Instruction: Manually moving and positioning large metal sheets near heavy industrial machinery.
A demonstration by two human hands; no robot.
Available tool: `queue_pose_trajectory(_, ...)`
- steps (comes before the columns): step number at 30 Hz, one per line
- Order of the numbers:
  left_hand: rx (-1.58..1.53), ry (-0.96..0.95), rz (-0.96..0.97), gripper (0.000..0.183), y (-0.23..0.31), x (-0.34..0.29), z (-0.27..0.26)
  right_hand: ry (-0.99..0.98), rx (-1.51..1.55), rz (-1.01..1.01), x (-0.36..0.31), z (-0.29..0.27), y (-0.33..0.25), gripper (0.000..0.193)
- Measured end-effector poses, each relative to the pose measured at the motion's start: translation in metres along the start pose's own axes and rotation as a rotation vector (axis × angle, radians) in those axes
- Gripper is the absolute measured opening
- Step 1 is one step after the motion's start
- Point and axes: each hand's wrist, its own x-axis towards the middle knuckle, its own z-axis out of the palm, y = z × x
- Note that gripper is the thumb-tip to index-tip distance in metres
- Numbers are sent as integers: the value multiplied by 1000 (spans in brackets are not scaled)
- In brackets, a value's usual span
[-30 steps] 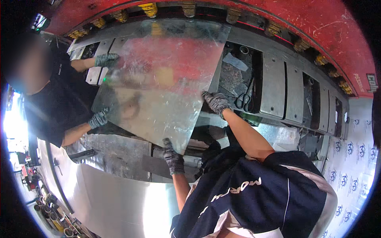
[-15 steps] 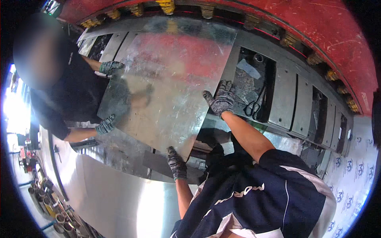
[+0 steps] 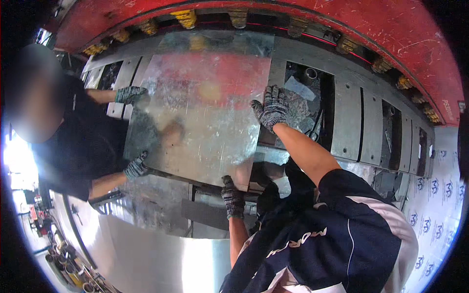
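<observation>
A shiny rectangular metal sheet [image 3: 210, 132] lies across the grey machine bed, its far end beneath the red machine's edge. My left hand [image 3: 233, 198], in a grey knitted glove, grips the sheet's near edge close to the right corner; its thumb shows on top, while the other fingers are partly hidden. At the sheet's right edge rests my gloved right hand [image 3: 273, 110], fingers stretched out and thumb apart. Across the left side, a co-worker's two gloved hands, one farther [image 3: 132, 95] and one nearer [image 3: 136, 167], hold the sheet's left edge.
The red machine [image 3: 381, 34] spans the far side, with yellow and brown blocks beneath it and a thin red line. Right of the sheet, a bed recess [image 3: 310, 100] holds scraps and a ring. Another large bright sheet [image 3: 151, 254] lies low at the near left.
The metal sheet has turned slightly, its near right corner shifting right, with my left hand moving along with it. My view has shifted too. Both my hands stay at the sheet.
</observation>
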Motion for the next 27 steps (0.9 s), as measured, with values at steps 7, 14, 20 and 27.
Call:
queue_pose_trajectory(7, 87, -223, -39, 74, 26, 29, 12, -16, -21, 48, 41, -1, 20, 95)
queue_pose_trajectory(14, 44, -185, -64, 80, 41, 41, 17, 12, 38, 38, 61, 1, 25, 94)
queue_pose_trajectory(20, 68, -190, -65, 71, 56, 50, 13, -4, 46, 78, 62, -7, 29, 94)
queue_pose_trajectory(27, 22, -376, -339, 66, 65, 62, 8, -7, -27, 42, 62, -6, 27, 91)
